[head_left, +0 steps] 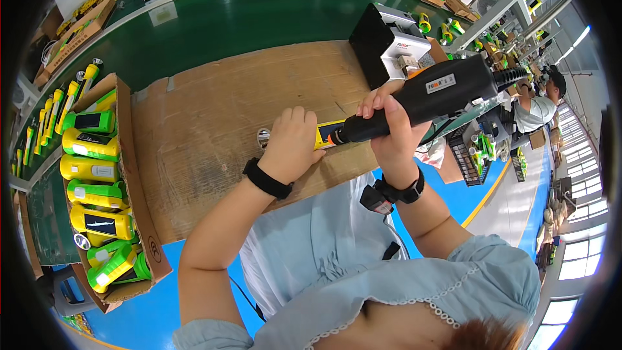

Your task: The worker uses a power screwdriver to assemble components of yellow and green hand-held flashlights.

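My left hand is closed around a yellow flashlight, pressing it against the brown cardboard sheet. Its shiny round head pokes out past my knuckles on the left, and a dark panel shows on the body to the right. My right hand grips a black electric screwdriver, held nearly level. The screwdriver's nose points left and meets the right end of the flashlight. The bit's contact point is too small to make out. Black bands circle both wrists.
At the left stands an open cardboard box of yellow and green flashlights. A black-and-white machine sits behind the screwdriver. The green conveyor belt runs along the back. Beyond the right side are a black crate and a co-worker.
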`<move>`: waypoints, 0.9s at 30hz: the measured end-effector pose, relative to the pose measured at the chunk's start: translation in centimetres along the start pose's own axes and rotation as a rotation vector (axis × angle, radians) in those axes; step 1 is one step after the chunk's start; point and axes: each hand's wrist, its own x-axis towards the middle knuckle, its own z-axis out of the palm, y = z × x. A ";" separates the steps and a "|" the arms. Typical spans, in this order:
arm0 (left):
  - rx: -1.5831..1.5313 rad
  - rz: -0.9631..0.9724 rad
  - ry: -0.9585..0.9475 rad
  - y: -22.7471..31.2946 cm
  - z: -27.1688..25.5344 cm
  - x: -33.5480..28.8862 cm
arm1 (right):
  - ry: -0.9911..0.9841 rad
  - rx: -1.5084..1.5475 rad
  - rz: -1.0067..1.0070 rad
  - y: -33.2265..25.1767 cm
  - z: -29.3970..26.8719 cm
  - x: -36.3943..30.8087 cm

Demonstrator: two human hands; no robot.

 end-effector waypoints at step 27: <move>0.048 0.004 -0.224 -0.3 -1.5 1.1 | 0.046 -0.116 0.124 3.4 0.4 0.8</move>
